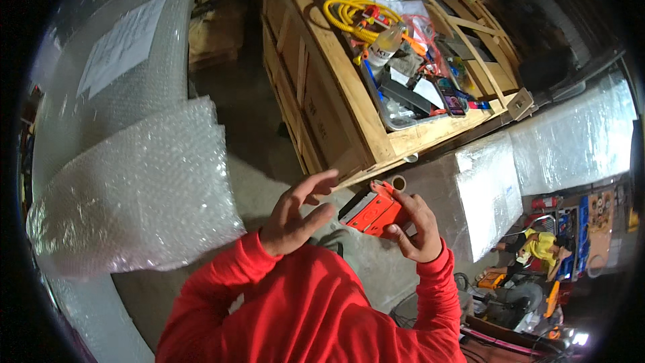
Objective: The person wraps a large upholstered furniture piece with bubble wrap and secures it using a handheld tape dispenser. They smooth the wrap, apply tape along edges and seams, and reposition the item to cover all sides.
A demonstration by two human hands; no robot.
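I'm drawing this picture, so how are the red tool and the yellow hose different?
The red tool is red with a dark edge, while the yellow hose is yellow.
The red tool is flat and boxy; the yellow hose is long, thin and looped.
The red tool is held in the right hand, but the yellow hose lies in the tray.
Both are brightly coloured.

Flat, boxy orange-red tool (376, 210), dark strip along its left edge, tilted in the air, held by its right end in the right hand (421, 228)
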